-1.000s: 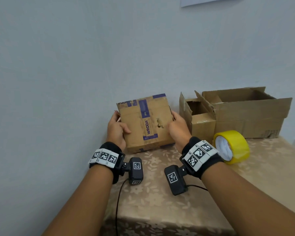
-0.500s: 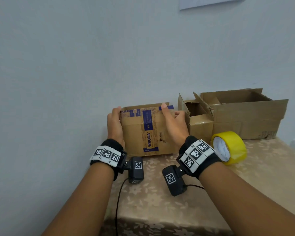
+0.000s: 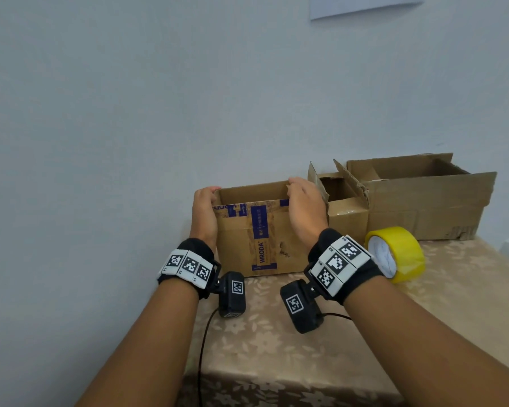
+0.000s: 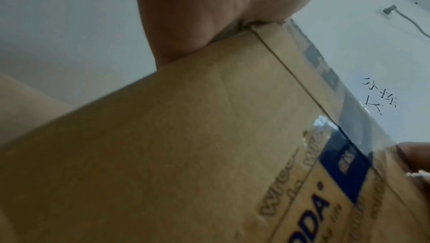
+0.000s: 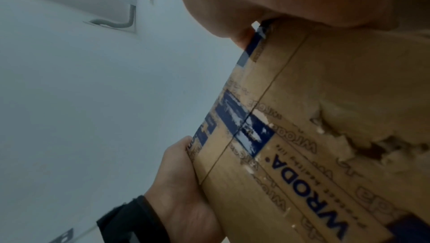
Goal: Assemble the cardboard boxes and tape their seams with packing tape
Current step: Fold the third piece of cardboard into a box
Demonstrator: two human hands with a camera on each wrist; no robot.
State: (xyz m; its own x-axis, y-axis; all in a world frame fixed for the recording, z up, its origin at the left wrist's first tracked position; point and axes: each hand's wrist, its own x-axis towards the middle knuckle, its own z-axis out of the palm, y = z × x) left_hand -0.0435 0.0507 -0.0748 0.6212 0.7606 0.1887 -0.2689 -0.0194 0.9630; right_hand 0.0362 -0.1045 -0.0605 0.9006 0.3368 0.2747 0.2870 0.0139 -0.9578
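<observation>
Box [image 3: 259, 230] stands on table [image 3: 276, 348] between both grips, left hand [image 3: 204, 214] and right hand [image 3: 304, 211] clasping its upper corners.

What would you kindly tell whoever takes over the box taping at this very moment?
Left hand grips the left end of the WRODA box; right hand grips its right end, fingers curled over the top edge.
The box stands on the table, top open.
Yellow tape roll stands to the right, untouched; small open box and large open box wait behind it.
Left: close the flaps and tape the seams of all three.
</observation>
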